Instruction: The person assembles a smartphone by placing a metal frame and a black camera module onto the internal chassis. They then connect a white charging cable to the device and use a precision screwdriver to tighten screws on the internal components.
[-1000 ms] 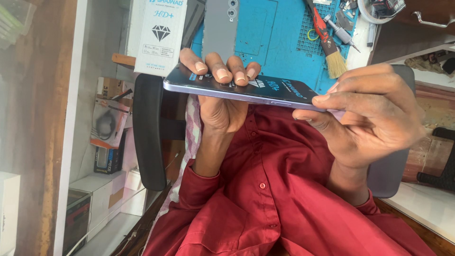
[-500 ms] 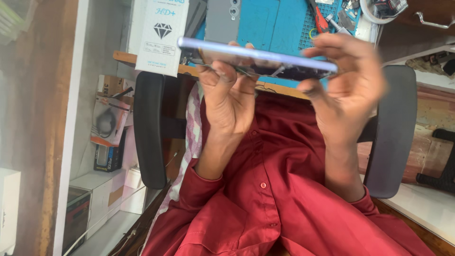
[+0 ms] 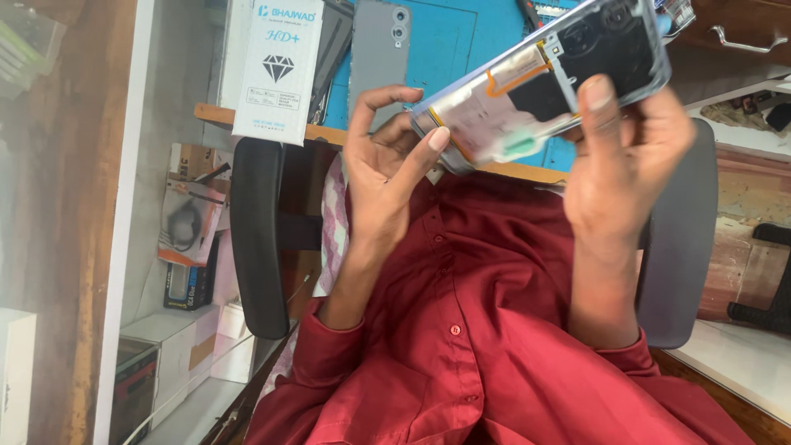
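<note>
Two hands raised in front of a red shirt [image 3: 494, 346], sharing one opened smartphone [image 3: 544, 82]. Left hand [image 3: 387, 156]: fingers curled loosely, thumb tip pressed against the lower-left corner of the phone, palm half open rather than clenched. Right hand [image 3: 618, 165]: closed on the phone's right portion, thumb laid across the exposed inner face, remaining fingers hidden behind the body. Phone held above the desk [image 3: 272, 122], tilted, back cover off, internals showing: dark camera modules toward the upper right, a pale battery with orange flex strips at centre, a small green tab near the lower edge. Handling, as a judgement: light, stiff, thin, smooth along the frame and likely slippery; uncovered boards and ribbon strips fragile, glass on the far side prone to cracking if bent or dropped. Best hold: along the metal side rails and corners, pads kept off the flex strips and lenses. Nearby: one grey phone back panel [image 3: 379, 58] lying on a blue work mat [image 3: 445, 41]; one white flat box [image 3: 276, 66] with a diamond emblem overhanging the desk edge; black chair armrest [image 3: 255, 239] at left; boxed accessories stacked on a shelf [image 3: 181, 330] below.
</note>
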